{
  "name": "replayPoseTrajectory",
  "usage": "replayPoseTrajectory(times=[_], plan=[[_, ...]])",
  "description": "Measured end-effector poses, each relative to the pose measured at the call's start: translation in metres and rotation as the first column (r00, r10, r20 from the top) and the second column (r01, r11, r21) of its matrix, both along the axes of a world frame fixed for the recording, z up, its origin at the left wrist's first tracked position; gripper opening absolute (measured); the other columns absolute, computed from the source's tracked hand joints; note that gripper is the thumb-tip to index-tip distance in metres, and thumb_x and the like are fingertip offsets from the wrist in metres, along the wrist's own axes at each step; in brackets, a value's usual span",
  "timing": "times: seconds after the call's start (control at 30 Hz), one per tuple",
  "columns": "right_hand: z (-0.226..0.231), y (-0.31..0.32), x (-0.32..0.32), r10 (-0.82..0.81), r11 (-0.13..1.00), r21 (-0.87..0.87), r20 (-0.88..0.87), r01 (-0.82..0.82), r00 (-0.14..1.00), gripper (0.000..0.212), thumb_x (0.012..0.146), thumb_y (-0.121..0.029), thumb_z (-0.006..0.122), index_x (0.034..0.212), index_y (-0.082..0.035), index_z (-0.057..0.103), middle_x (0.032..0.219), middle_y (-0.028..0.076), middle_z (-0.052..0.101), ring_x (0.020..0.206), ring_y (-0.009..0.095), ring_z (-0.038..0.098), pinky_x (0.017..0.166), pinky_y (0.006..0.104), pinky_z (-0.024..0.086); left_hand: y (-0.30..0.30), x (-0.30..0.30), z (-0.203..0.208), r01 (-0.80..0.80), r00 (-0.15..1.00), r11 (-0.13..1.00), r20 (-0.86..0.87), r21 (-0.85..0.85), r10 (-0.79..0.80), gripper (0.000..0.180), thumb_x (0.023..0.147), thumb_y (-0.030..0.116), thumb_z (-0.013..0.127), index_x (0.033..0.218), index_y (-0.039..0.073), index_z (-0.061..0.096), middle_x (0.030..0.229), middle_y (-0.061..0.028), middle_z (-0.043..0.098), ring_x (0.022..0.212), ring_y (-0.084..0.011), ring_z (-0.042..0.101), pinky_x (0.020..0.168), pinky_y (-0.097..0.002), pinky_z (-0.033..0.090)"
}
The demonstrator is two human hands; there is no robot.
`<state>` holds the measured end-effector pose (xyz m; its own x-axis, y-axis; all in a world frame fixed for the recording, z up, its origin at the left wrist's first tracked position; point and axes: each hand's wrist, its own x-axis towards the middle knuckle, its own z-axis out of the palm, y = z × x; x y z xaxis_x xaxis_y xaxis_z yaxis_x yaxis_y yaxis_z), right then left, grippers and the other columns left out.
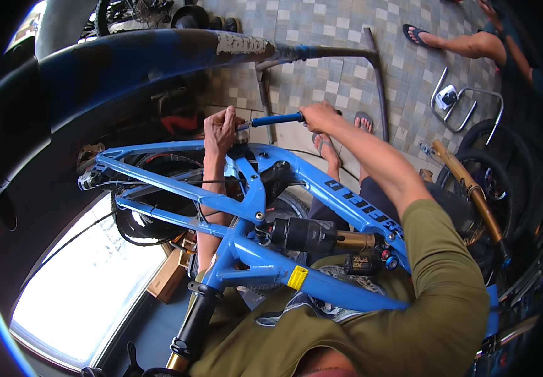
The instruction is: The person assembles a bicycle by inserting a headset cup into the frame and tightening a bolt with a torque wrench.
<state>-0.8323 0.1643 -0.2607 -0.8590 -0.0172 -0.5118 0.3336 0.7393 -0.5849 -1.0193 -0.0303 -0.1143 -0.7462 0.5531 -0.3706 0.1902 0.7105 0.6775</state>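
A blue bicycle frame [265,261] lies across in front of me, with a black and gold rear shock [303,234] mounted in it. My left forearm reaches through the frame's rear part. Beyond its far tube, my left hand [221,130] is closed at the head end of a long blue-handled wrench [276,119], beside a round metal part [241,136] at the frame's crank shell. Stretched out from the right, my right hand [320,117] grips the other end of the handle. The exact contact at the wrench head is hidden by my left fingers.
A worn dark-blue stand tube [139,53] arches across the far left; its grey legs [378,88] rest on the tiled floor. At right are a bent chrome rack [500,103], a gold fork [456,164] and wheels. Another person's sandalled foot [419,36] shows far right. A cardboard box [166,274] sits left.
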Motion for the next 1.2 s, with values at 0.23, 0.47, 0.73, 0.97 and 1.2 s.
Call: replayPoseTrajectory(times=[0.23,0.47,0.73,0.97,1.2], plan=[[0.217,0.035,0.035,0.182,0.977,-0.125,0.083,-0.171,0.980,0.044,0.086,-0.036,0.065,0.112,0.000,0.065,0.087,0.023,0.072,0.086,0.042,0.071,0.080,0.0550,0.053,-0.005,0.001,-0.001,-0.028,1.000,0.999,0.007,0.033,0.028,0.050,0.105,0.034,0.055,0.082,-0.006,0.074,0.069,-0.0130,0.073,0.061,-0.0112,0.061,0.060,-0.0320,0.049],[0.180,0.044,0.025,0.191,0.974,-0.163,0.213,-0.158,0.958,0.037,0.084,-0.026,0.062,0.111,-0.001,0.066,0.099,0.022,0.074,0.092,0.038,0.072,0.082,0.0499,0.055,-0.011,0.004,0.002,-0.028,1.000,1.000,-0.004,0.013,0.028,0.050,0.105,0.035,0.055,0.082,-0.006,0.074,0.069,-0.0124,0.073,0.061,-0.0110,0.061,0.060,-0.0313,0.050],[-0.003,0.001,-0.011,0.004,1.000,-0.002,-0.013,-0.004,1.000,0.028,0.084,-0.017,0.064,0.110,-0.009,0.069,0.098,0.015,0.075,0.096,0.033,0.072,0.081,0.0489,0.053,0.010,-0.003,0.004,0.010,0.999,1.000,-0.036,0.007,-0.010,0.051,0.105,0.036,0.055,0.082,-0.006,0.075,0.065,-0.0116,0.070,0.059,-0.0112,0.059,0.057,-0.0312,0.048],[0.171,0.044,0.032,0.203,0.978,-0.078,0.126,-0.195,0.971,0.036,0.083,-0.030,0.064,0.103,0.000,0.069,0.089,0.023,0.073,0.088,0.038,0.072,0.084,0.0500,0.054,-0.002,-0.001,0.007,-0.048,0.999,0.999,0.026,-0.010,0.048,0.051,0.105,0.035,0.055,0.081,-0.006,0.074,0.065,-0.0107,0.070,0.059,-0.0106,0.059,0.058,-0.0308,0.048],[0.220,0.053,0.024,0.194,0.953,-0.256,0.110,-0.161,0.975,0.045,0.084,-0.036,0.064,0.106,0.003,0.066,0.091,0.026,0.072,0.086,0.043,0.070,0.079,0.0490,0.055,-0.007,-0.002,0.002,-0.024,1.000,1.000,-0.010,-0.013,0.023,0.051,0.104,0.037,0.055,0.083,-0.004,0.076,0.068,-0.0125,0.072,0.060,-0.0130,0.063,0.061,-0.0333,0.051]])
